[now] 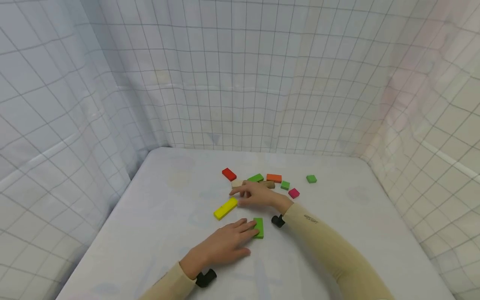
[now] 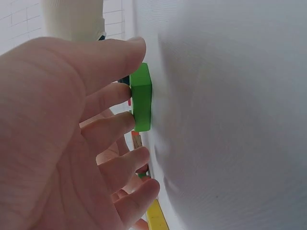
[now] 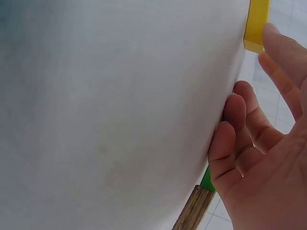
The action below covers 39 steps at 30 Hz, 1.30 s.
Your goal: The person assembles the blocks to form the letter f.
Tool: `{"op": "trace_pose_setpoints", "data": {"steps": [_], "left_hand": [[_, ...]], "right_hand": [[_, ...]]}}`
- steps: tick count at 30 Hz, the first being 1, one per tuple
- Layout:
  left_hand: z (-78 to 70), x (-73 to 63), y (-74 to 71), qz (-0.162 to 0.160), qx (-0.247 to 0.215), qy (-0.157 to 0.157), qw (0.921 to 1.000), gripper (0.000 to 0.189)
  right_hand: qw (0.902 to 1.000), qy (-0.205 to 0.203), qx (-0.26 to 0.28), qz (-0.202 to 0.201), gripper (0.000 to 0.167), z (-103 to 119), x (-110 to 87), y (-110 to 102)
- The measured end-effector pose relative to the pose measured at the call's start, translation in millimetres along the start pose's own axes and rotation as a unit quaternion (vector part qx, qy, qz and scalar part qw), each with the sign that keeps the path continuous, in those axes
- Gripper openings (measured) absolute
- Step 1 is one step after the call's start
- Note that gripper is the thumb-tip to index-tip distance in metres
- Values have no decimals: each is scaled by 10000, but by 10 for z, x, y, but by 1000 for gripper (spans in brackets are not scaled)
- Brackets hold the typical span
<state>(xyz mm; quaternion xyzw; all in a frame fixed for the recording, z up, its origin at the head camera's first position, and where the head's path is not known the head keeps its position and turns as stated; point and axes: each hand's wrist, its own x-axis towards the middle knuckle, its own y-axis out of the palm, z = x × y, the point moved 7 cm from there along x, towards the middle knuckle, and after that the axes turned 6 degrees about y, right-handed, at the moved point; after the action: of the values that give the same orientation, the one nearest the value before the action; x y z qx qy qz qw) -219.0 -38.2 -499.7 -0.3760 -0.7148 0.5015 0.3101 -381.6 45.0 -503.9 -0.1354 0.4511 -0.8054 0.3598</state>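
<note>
My left hand (image 1: 226, 241) lies low over the table, with fingertips resting on a flat green block (image 1: 259, 228). In the left wrist view the index and middle fingertips touch that block's face, while the thumb stays apart from it. Farther forward, my right hand (image 1: 258, 194) hovers palm down with loosely bent fingers and nothing held. Its thumb is close by the near end of a long yellow block (image 1: 226, 208); whether they touch I cannot tell. A brown wooden block (image 1: 270, 184) and a cream block (image 1: 237, 183) sit just beyond the right hand, partly hidden by it.
Behind the right hand lie a red block (image 1: 229, 174), another green block (image 1: 256, 178) and an orange block (image 1: 274, 178). To the right are a small green block (image 1: 285, 185), a pink block (image 1: 294, 193) and a farther green one. Gridded white curtains (image 1: 240, 83) enclose the white table (image 1: 157, 200).
</note>
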Motion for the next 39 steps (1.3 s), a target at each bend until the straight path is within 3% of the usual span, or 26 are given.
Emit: {"op": "trace_pose_setpoints", "data": {"steps": [7, 15, 26, 31, 35, 39], "left_hand": [[6, 36, -11, 37, 54, -54, 10000, 59], [9, 71, -47, 11, 119, -17, 9999, 55], [66, 138, -82, -120, -141, 20, 9998, 41], [125, 193, -93, -305, -249, -122, 9992, 31], [160, 248, -100, -384, -209, -229, 9988, 27], [176, 306, -119, -482, -83, -277, 9984, 29]], "right_hand": [[9994, 27, -334, -71, 34, -25, 25, 23], [9996, 35, -260, -47, 31, -27, 13, -15], [9947, 409, 939, -91, 28, -115, -111, -144], [9836, 425, 1743, -194, 29, -134, -148, -172], [9763, 402, 2079, -440, 29, -172, -170, -208], [9611, 571, 2596, -756, 31, -253, -198, -270]]}}
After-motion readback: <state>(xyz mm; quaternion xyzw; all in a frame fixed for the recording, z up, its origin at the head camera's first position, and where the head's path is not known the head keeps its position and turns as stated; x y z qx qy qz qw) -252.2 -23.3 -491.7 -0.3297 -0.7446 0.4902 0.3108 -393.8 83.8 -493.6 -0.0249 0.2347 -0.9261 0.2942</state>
